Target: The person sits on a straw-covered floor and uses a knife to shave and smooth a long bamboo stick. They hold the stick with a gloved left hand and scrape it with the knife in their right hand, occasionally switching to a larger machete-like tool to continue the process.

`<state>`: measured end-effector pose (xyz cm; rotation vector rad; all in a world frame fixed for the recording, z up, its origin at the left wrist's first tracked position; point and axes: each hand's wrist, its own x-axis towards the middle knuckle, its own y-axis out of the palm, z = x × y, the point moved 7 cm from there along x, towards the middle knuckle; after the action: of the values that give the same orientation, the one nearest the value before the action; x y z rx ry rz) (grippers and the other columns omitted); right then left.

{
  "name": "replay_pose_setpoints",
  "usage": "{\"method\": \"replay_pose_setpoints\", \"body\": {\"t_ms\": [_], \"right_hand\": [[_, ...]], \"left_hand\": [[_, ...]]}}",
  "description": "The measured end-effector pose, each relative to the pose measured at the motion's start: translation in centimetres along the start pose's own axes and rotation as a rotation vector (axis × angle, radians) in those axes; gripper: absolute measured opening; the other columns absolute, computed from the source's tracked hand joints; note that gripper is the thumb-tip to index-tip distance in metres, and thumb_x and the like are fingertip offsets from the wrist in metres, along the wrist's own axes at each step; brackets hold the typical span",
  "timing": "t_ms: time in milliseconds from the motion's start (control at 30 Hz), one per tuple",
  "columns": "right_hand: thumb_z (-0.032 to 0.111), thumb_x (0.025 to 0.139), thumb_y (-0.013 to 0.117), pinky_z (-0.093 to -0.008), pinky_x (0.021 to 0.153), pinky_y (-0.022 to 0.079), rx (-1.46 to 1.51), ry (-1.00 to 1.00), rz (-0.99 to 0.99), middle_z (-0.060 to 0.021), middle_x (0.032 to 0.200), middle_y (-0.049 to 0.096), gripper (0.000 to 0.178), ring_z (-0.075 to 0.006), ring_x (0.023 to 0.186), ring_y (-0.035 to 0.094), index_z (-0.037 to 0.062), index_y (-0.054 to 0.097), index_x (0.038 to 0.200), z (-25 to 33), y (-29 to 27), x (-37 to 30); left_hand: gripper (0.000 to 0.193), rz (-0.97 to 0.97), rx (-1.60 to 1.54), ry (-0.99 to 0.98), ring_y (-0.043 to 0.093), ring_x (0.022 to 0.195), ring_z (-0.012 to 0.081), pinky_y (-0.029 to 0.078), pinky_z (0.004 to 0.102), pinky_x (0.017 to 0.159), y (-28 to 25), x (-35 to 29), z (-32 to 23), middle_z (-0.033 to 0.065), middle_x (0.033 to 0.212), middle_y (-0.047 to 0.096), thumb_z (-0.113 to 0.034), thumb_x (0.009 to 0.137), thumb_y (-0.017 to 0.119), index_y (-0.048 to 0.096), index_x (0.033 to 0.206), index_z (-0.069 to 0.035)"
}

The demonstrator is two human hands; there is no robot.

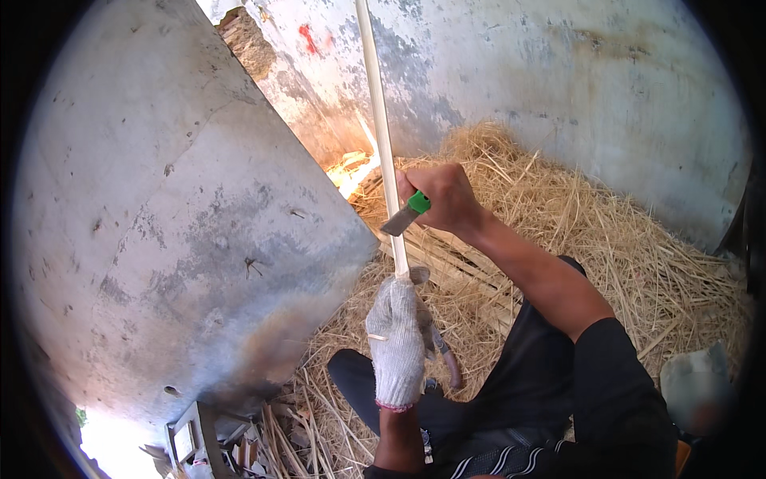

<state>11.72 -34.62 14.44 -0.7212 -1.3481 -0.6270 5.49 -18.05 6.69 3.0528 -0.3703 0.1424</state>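
We judge the main hazard to be a slip: should the blade of the knife (404,219) snag in the grain, it could skid down the strip (381,120) onto the gloved left hand (396,331), which grips the lower end. The bare right hand (444,195) is closed around the knife's green handle. Whether blade and strip touch, we cannot tell. We note the strip as pale, long and narrow, rising above the straw (622,231) past the upper edge of view.
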Motion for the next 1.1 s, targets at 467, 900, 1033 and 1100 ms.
{"method": "replay_pose_setpoints", "body": {"t_ms": [467, 900, 1033, 1100], "right_hand": [[0.003, 0.084, 0.061, -0.0341, 0.036, 0.035, -0.091, 0.033, -0.144, -0.0063, 0.046, 0.048, 0.027, -0.0204, 0.035, 0.048, 0.0093, 0.049, 0.061, 0.6, 0.5, -0.1], [0.013, 0.083, 0.066, -0.034, 0.038, 0.042, -0.237, 0.444, 0.089, -0.0098, 0.045, 0.055, 0.019, -0.0201, 0.036, 0.053, 0.0023, 0.067, 0.068, -6.9, 1.0, 0.6], [0.01, 0.076, 0.069, -0.0338, 0.042, 0.044, -0.072, 0.187, 0.104, -0.0092, 0.049, 0.058, 0.007, -0.0224, 0.04, 0.057, 0.0047, 0.07, 0.071, -4.5, 1.5, 0.8], [0.009, 0.073, 0.07, -0.0327, 0.045, 0.046, -0.026, 0.214, 0.107, -0.0096, 0.052, 0.06, 0.003, -0.0257, 0.044, 0.06, 0.0078, 0.069, 0.07, -4.3, 1.2, 0.9]], "left_hand": [[0.032, -0.105, -0.042, 0.006, 0.037, 0.042, 0.0033, 0.028, 0.0208, 0.036, -0.3, -0.9, 0.0, -0.0048, 0.057, 0.041, -0.033, 0.103, 0.047, 0.06, 0.109, -0.004], [0.032, -0.035, -0.067, -0.193, 0.032, 0.043, 0.0018, 0.026, 0.0191, 0.038, 0.6, -2.3, 2.5, -0.0087, 0.058, 0.037, -0.036, 0.102, 0.05, 0.062, 0.106, -0.006], [0.031, -0.041, -0.067, -0.129, 0.031, 0.041, 0.002, 0.024, 0.0194, 0.036, -0.7, -1.3, 3.0, -0.0089, 0.057, 0.036, -0.035, 0.101, 0.051, 0.06, 0.106, -0.006], [0.035, 0.007, -0.06, -0.151, 0.04, 0.04, 0.006, 0.028, 0.0228, 0.035, -0.6, -1.8, 3.0, -0.004, 0.057, 0.041, -0.035, 0.103, 0.047, 0.06, 0.104, -0.003]]}}
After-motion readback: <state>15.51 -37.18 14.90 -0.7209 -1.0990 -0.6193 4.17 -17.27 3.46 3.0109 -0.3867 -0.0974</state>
